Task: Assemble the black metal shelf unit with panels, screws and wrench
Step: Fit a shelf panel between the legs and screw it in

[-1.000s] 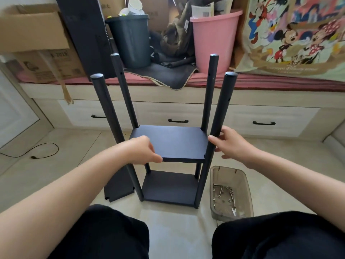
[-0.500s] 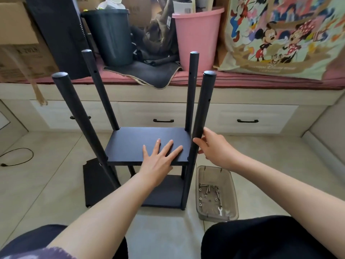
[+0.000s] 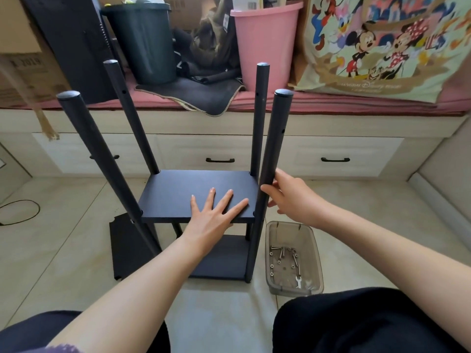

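Observation:
A black shelf unit stands on the floor with several upright round posts and two fitted panels. My left hand (image 3: 215, 212) lies flat, fingers spread, on the upper panel (image 3: 178, 194) near its front right corner. My right hand (image 3: 288, 197) grips the near right post (image 3: 271, 154) at the height of that panel. The lower panel (image 3: 224, 258) sits close to the floor. A loose black panel (image 3: 127, 248) lies flat on the floor at the unit's left. A clear plastic bin (image 3: 293, 258) to the right holds screws and a small wrench (image 3: 298, 281).
A long drawer bench (image 3: 331, 149) with a pink cushion runs behind the unit, carrying a dark bin (image 3: 142, 42), a pink bin (image 3: 265, 42), boxes and a cartoon bag. A black cable (image 3: 23, 212) lies on the floor at the left. My knees fill the bottom edge.
My left hand left the panel's front left edge and went flat on top of the upper panel. My right hand stayed on the near right post. The view shifted left.

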Action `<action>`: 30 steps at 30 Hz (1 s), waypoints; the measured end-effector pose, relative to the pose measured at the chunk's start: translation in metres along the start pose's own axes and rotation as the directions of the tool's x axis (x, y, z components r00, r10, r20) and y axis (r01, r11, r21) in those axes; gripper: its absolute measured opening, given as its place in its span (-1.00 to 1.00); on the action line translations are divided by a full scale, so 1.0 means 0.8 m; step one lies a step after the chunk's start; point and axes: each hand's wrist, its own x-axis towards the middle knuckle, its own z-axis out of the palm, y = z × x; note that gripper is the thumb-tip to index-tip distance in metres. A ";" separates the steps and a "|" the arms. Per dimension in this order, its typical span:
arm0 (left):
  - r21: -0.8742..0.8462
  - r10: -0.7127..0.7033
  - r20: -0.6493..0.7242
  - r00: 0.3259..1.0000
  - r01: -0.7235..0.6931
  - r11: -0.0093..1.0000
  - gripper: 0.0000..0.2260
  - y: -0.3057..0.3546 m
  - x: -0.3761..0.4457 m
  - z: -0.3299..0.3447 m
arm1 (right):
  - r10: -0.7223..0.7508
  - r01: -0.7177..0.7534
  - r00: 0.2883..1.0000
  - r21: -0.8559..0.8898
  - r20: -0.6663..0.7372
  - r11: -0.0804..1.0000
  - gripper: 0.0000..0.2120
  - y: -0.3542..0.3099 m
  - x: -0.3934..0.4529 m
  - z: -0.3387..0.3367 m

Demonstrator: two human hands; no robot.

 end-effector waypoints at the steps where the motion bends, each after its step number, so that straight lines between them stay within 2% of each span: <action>1: 0.006 0.001 -0.008 1.000 -0.001 1.000 -0.17 0.000 0.000 0.001 | -0.006 0.006 1.000 0.008 -0.001 1.000 -0.80 0.001 0.000 0.000; 6: 0.039 0.012 -0.050 0.999 -0.010 0.999 -0.20 0.001 -0.003 0.006 | -0.019 0.017 1.000 0.069 0.020 0.997 -0.85 0.005 -0.001 -0.002; 11: 0.037 0.010 -0.059 0.998 -0.007 0.999 -0.19 0.002 -0.004 0.009 | 0.057 -0.083 0.993 0.275 0.101 0.958 -0.80 0.010 -0.001 -0.014; 17: -0.041 -0.011 -0.052 0.999 0.009 0.999 -0.33 0.013 -0.007 0.007 | 0.004 -0.010 1.000 0.183 0.030 0.983 -0.79 0.005 0.000 -0.008; 22: -0.155 -0.089 -0.091 0.992 0.074 0.985 -0.26 0.041 -0.006 0.003 | 0.003 0.000 1.000 0.187 -0.012 0.982 -0.74 0.003 -0.003 -0.004; 27: -0.158 -0.183 -0.127 0.975 0.162 0.974 -0.21 0.062 -0.003 0.005 | -0.008 0.012 1.000 0.184 -0.026 0.983 -0.76 0.002 -0.003 -0.001; 30: -0.225 -0.248 -0.179 0.952 0.206 0.952 -0.27 0.076 0.000 0.002 | -0.003 0.006 1.000 0.206 -0.012 0.979 -0.78 0.003 -0.003 -0.001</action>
